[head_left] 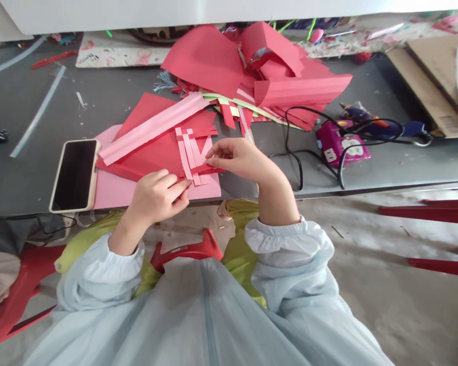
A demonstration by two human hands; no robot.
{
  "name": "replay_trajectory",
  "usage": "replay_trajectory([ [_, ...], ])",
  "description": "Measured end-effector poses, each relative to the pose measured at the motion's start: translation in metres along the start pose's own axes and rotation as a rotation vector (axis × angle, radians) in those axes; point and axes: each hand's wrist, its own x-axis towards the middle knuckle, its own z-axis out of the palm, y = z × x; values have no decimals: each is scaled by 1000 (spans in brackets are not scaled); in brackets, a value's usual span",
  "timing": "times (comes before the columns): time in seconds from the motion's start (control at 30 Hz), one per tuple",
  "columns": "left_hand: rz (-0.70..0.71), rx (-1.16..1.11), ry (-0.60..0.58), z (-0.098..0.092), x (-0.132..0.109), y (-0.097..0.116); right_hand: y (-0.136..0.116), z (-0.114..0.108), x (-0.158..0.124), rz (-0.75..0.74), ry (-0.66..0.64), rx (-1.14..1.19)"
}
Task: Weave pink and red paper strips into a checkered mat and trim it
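Pink paper strips point(185, 155) lie crossed with red ones, partly woven, over red paper near the desk's front edge. My left hand point(158, 197) is closed at the lower left corner of this weave, thumb and index finger meeting at a pink strip's end. From the right, my right hand point(236, 156) pinches a red paper strip point(200, 169) that lies across the pink ones. Its fingertips hide part of that strip. Beneath are a red paper sheet point(137, 152) and a pink paper sheet point(114, 190). A folded pink paper piece point(152, 129) lies diagonally behind my left hand.
A phone point(74, 175) lies left of the sheets. Red paper scraps point(213, 58) heap up at the back. On the right are a purple box point(343, 145), a looping black cable point(299, 170) and flat cardboard point(431, 91). Red stools point(189, 250) stand below the desk.
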Motion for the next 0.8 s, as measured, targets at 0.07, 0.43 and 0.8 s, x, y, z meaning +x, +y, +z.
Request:
replay_trajectory([
  [0.07,13,0,24,0,1,1,-1,0,0,1,6,-13],
  [0.43,19,-7,42,1,4,1,1,-2,0,38,27,5],
  [0.8,4,-22,-24,6,1,0,-8,0,-2,23,25,140],
])
